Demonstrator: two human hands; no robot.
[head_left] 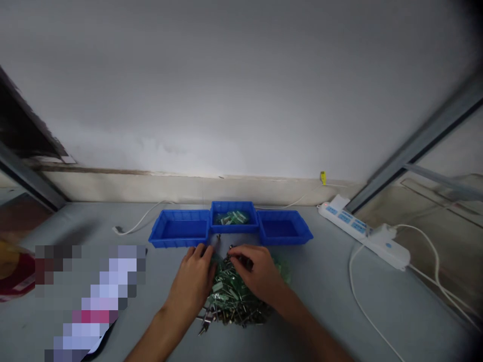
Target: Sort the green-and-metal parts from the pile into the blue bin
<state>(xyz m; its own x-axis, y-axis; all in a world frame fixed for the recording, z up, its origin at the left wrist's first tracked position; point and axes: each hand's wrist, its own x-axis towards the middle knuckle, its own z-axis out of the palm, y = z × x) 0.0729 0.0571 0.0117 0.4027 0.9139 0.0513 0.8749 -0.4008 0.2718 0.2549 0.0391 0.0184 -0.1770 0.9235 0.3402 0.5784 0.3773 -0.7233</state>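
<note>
A heap of thin metal pieces and green packets (230, 294) lies on the table between my hands. My left hand (192, 276) lies along the heap's left side, fingers stretched toward the blue bins and slightly apart, with nothing visible in them. At the heap's far edge my right hand (258, 271) is closed in a pinch on a small metal part (231, 247), mostly covered by the fingertips. One small loose metal piece (219, 237) sits just in front of the middle bin. That middle blue bin (234, 230) holds several green packets (232, 217).
A left blue bin (179, 243) and a right blue bin (286, 240) flank the middle one. A white power strip (362, 234) with cables is at the right. A white cable (141, 221) lies at the left, near a pixelated flat object (100, 306). A wall stands behind.
</note>
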